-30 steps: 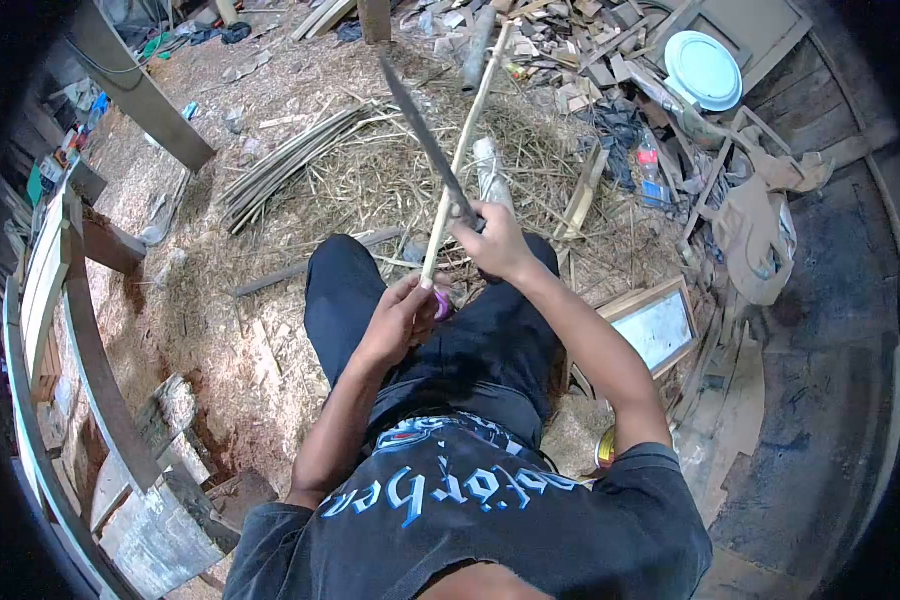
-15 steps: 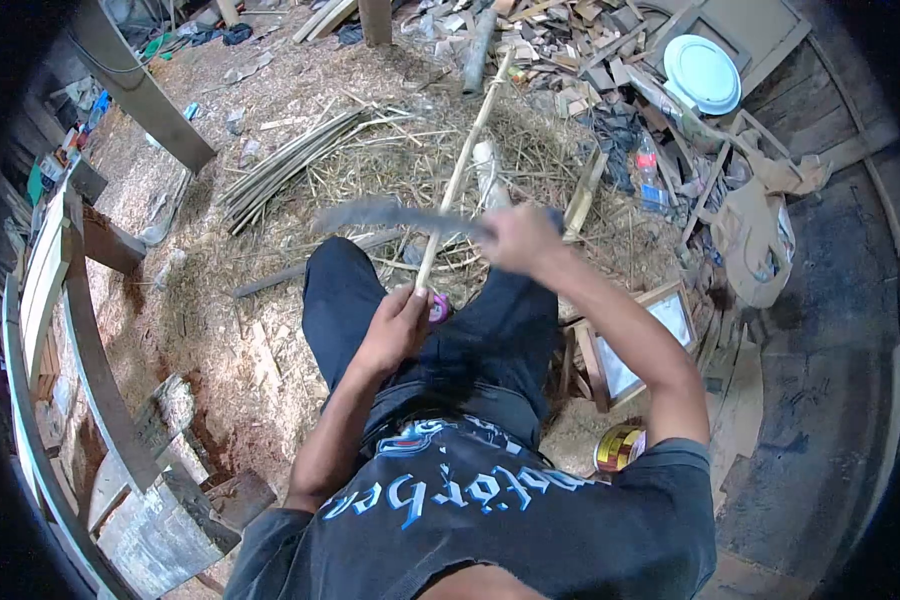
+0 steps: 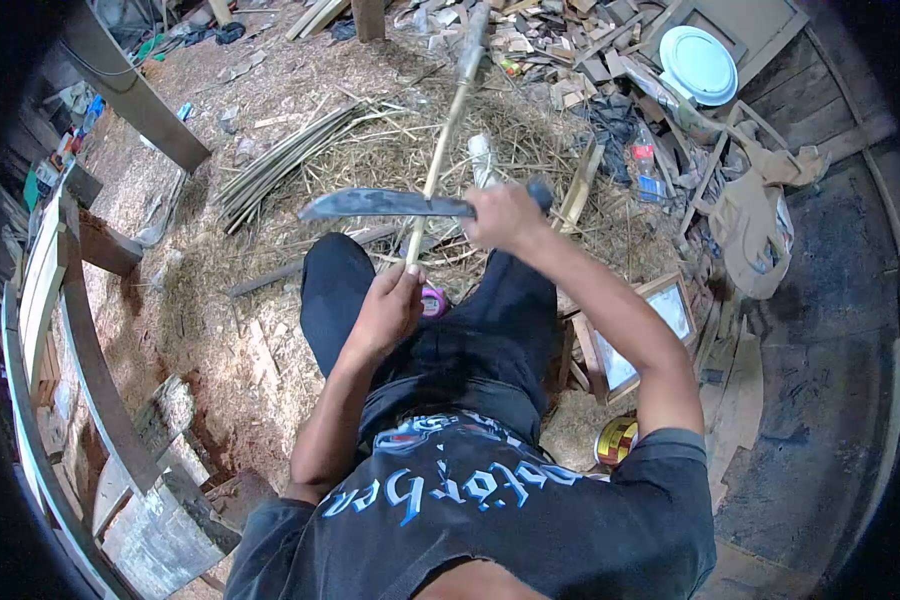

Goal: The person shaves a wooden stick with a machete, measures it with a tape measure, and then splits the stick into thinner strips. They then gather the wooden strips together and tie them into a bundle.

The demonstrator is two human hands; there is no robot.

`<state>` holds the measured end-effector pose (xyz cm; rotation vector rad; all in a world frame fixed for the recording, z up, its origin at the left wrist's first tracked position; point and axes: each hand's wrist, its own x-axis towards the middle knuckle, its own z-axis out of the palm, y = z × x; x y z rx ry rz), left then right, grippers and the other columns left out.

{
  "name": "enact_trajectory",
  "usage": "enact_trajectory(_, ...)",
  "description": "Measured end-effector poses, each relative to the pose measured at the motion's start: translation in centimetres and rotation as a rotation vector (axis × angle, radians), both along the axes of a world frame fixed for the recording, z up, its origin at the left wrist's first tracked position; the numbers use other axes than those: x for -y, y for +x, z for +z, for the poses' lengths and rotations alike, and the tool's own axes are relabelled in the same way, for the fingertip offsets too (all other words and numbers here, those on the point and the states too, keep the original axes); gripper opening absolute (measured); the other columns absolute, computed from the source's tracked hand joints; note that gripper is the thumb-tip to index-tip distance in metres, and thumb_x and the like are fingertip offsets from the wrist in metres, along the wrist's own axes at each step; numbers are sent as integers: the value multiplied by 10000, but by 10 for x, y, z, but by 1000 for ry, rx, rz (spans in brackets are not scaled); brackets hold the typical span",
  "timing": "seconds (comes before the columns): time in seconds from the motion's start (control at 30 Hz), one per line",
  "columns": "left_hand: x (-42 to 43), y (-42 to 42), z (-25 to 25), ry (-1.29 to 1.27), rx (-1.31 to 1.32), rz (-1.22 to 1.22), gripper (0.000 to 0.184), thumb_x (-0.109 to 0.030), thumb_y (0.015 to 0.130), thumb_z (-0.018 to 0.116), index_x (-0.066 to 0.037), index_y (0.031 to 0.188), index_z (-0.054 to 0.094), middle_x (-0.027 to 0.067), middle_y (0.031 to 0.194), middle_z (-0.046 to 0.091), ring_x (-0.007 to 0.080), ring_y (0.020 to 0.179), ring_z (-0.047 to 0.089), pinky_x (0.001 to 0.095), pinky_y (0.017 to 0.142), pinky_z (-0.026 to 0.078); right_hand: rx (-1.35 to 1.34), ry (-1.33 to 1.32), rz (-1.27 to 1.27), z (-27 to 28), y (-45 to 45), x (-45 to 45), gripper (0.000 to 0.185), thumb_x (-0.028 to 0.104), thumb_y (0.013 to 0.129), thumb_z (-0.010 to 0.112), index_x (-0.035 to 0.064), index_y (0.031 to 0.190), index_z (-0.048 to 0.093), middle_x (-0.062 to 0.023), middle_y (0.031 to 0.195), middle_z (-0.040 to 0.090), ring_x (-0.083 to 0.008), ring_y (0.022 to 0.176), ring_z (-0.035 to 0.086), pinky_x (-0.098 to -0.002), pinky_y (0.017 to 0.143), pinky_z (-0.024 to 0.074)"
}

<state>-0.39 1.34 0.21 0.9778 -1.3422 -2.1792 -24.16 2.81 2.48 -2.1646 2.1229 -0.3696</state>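
Observation:
My left hand is closed around the near end of a long, pale bamboo strip, which points away from me between my knees. In my right hand is the handle of a machete. Its broad dark blade lies crosswise over the strip, a short way beyond my left fingers, with the tip toward the left. Whether the edge bites into the strip I cannot tell. A pink tape measure shows beside my left hand, between my thighs.
A bundle of split strips lies on the shavings ahead to the left. Wood scraps and a pale blue round lid are at the back right. A wooden frame and a tin can stand close on my right.
The machete was blurred by motion and is now sharper, slightly lower and farther left. My left hand still grips the strip, whose far end has swung a little left.

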Motion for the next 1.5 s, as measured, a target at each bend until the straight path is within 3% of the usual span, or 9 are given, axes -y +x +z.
enact_trajectory(0.1,2,-5,10,-8,19,0,289,-312,1058,444,-91,893,531,-60,602,399,57,448,349,230,411,273,-32,8,51,-17,-3,2,205,282,831,602,87,859,659,-119,676,672,-288,643,700,-521,660,551)
enact_trajectory(0.33,2,-3,-2,26,-7,-49,255,-295,1053,457,-112,895,537,-69,640,416,51,483,354,230,427,262,-55,78,-34,-13,-2,4,265,330,851,587,106,956,681,-169,743,695,-318,687,708,-442,671,578)
enact_trajectory(0.83,-6,1,-4,89,22,-120,242,-297,1051,460,-120,905,537,-67,638,401,59,473,355,235,415,270,-74,97,-241,-13,-39,22,218,285,825,614,90,893,685,-148,740,699,-310,696,711,-463,651,577)
enact_trajectory(0.97,-9,7,1,145,-9,-103,247,-301,1051,460,-122,895,529,-64,648,407,65,485,364,239,422,276,-54,-13,2,-29,-55,11,250,313,857,592,90,894,699,-180,738,692,-353,711,705,-464,660,575)
enact_trajectory(1.1,-13,14,-10,63,35,-140,240,-295,1052,458,-120,899,518,-55,659,411,69,494,373,242,427,284,-43,65,-484,-14,-84,30,242,316,872,563,127,911,710,-162,750,701,-336,701,707,-464,654,573)
enact_trajectory(1.23,-8,-1,7,229,-21,-124,266,-308,1055,420,-126,872,484,-62,608,367,56,431,286,242,382,220,-95,-4,5,-19,-47,2,262,286,848,562,79,908,710,-205,730,683,-349,705,705,-483,700,569)
enact_trajectory(1.33,-2,-3,-2,365,-67,-122,258,-334,1036,428,-155,853,456,-69,629,375,53,444,299,231,374,211,106,54,-357,-20,-57,8,240,269,811,575,86,886,710,-204,724,680,-369,716,698,-496,720,561)
enact_trajectory(1.43,4,-11,2,499,-73,-103,252,-350,1017,443,-178,834,435,-72,636,386,55,450,317,222,358,217,261,140,-341,-15,-20,-11,239,265,799,585,77,878,709,-204,728,682,-389,723,688,-515,738,551)
enact_trajectory(1.5,3,-16,3,533,-59,-91,252,-352,1010,446,-181,827,423,-74,631,381,53,448,313,217,350,211,129,21,-29,-26,7,-32,227,266,823,580,76,849,701,-201,722,681,-378,693,689,-494,701,560)
